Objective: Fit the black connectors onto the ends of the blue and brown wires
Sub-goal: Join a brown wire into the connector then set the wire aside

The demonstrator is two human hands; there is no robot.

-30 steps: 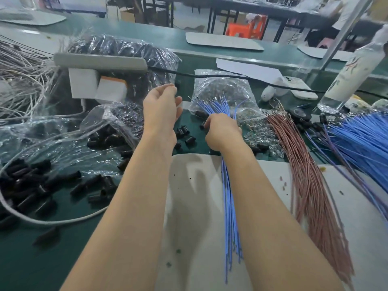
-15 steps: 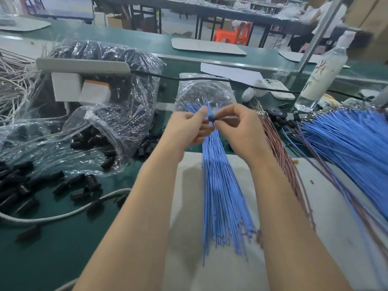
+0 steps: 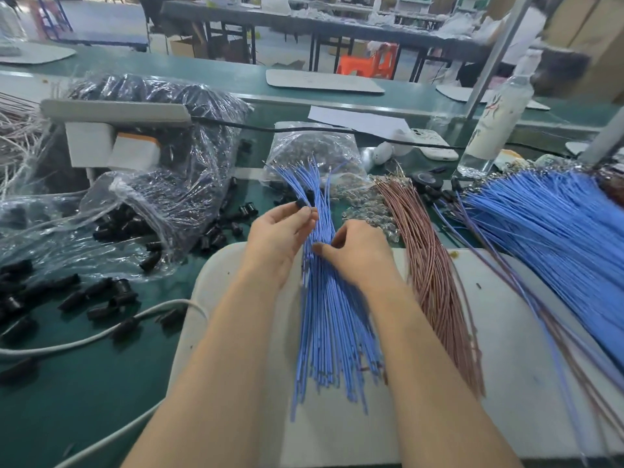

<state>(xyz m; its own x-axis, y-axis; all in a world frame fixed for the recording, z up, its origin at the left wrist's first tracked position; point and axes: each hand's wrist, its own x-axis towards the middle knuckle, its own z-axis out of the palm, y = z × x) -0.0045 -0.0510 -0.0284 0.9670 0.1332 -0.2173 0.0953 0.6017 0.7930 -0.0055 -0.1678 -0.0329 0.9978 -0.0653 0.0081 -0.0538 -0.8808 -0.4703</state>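
Pinching a black connector (image 3: pixel 301 203) at centre frame, our left hand (image 3: pixel 275 239) sits against the blue wires (image 3: pixel 332 319); our right hand (image 3: pixel 359 256) grips that bundle on the white mat (image 3: pixel 506 332), brown wires (image 3: pixel 435 275) lying just right of it.

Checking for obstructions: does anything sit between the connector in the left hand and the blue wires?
Nothing visible. The left hand holds the connector right beside the blue wires; the right hand grips them.
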